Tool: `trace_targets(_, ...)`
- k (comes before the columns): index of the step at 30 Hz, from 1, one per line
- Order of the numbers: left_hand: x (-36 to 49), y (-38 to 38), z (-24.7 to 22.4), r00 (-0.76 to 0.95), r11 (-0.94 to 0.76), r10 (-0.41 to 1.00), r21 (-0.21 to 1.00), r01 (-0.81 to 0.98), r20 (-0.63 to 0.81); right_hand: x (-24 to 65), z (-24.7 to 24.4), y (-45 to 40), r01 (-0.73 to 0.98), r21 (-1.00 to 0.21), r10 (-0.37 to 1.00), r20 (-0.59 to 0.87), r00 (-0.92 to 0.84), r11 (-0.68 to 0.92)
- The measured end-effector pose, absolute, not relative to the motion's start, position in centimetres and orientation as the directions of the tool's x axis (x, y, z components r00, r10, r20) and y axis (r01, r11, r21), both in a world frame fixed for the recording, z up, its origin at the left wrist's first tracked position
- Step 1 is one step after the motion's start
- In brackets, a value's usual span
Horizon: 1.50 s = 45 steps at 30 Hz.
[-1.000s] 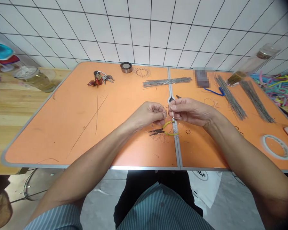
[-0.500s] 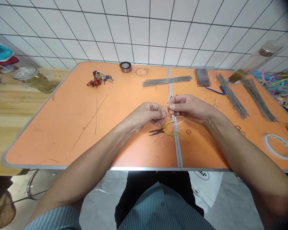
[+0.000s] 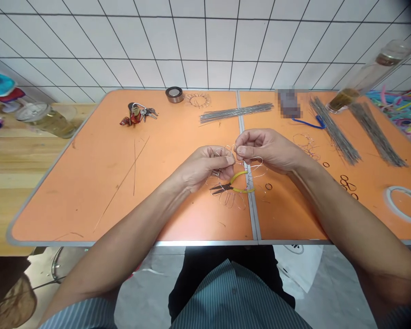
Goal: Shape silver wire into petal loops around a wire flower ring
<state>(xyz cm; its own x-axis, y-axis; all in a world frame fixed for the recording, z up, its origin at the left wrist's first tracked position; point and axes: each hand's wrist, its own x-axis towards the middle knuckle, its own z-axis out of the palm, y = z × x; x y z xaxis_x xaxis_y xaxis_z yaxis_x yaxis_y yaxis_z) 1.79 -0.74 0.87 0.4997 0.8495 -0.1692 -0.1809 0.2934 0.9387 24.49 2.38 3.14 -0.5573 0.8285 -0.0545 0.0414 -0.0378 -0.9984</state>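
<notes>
Thin looped wire [image 3: 233, 148] held above an orange table [image 3: 178, 137].
Left hand [image 3: 212, 163], fingers curled, grips it; right hand [image 3: 264, 148], just beside, pinches it between thumb and fingers. Yellow-handled pliers [image 3: 228, 187] lie near.

Okay, your outfit: that's a teal-blue button-type shirt [image 3: 250, 306] you've got on, with thin pale stripes running down it and a small round dark spot [image 3: 234, 290], looks like a button, on the front. Its edge comes to a soft peak in the middle. Your left sleeve [image 3: 84, 315] has the same stripes, reads a bit lighter, and stops around the elbow. Your right sleeve [image 3: 402, 315] is mostly lost in shadow. Black trousers [image 3: 200, 265] below, and your left hand [image 3: 208, 164] and right hand [image 3: 269, 148] are bare.
</notes>
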Motion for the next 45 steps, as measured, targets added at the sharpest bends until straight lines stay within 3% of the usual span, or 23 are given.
trace_targets(18,1.3,-0.2,0.5,0.537,0.241,0.835,0.957,-0.162,-0.119,24.5,4.2,3.3,0.101,-0.994,0.736,-0.092,-0.670,-0.031)
trace_targets(45,1.2,0.0,0.9,0.460,0.147,0.883,0.985,-0.091,-0.090,23.3,3.3,2.6,0.021,-0.999,0.823,0.030,-0.567,0.050)
